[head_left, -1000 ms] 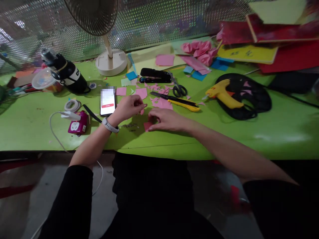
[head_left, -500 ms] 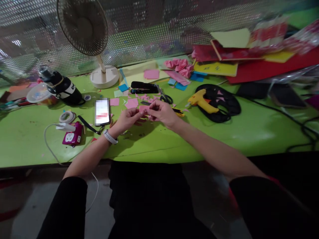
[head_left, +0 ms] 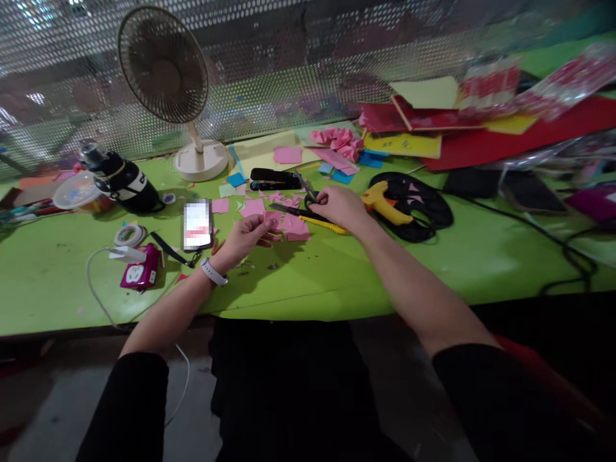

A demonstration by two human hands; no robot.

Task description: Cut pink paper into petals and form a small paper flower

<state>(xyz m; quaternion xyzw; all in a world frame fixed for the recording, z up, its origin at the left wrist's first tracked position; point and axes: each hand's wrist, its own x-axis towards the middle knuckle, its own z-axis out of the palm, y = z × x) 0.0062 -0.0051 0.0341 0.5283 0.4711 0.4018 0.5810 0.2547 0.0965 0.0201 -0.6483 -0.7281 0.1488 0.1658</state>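
Observation:
My left hand (head_left: 248, 236) pinches a small piece of pink paper (head_left: 273, 219) between thumb and fingers, just above the table. To its right, my right hand (head_left: 338, 206) has its fingers closed at the handles of a pair of dark scissors (head_left: 309, 197), which lie with the blades pointing away. Part of the handles is hidden by the fingers. A dark blade (head_left: 286, 208) and a yellow cutter knife (head_left: 323, 224) lie just below that hand. Pink sticky notes (head_left: 297, 230) and paper scraps are spread between both hands.
Behind the hands lies a black stapler (head_left: 274, 179). A yellow glue gun (head_left: 387, 204) rests on a black pad at right. To the left are a phone (head_left: 197, 224), a tape roll (head_left: 129, 235), a purple power adapter (head_left: 139, 269), a black bottle (head_left: 126, 181) and a fan (head_left: 199, 160).
My right hand has left the pink paper and moved right to the scissors. My left hand keeps the paper, nearly in place. The view has shifted slightly.

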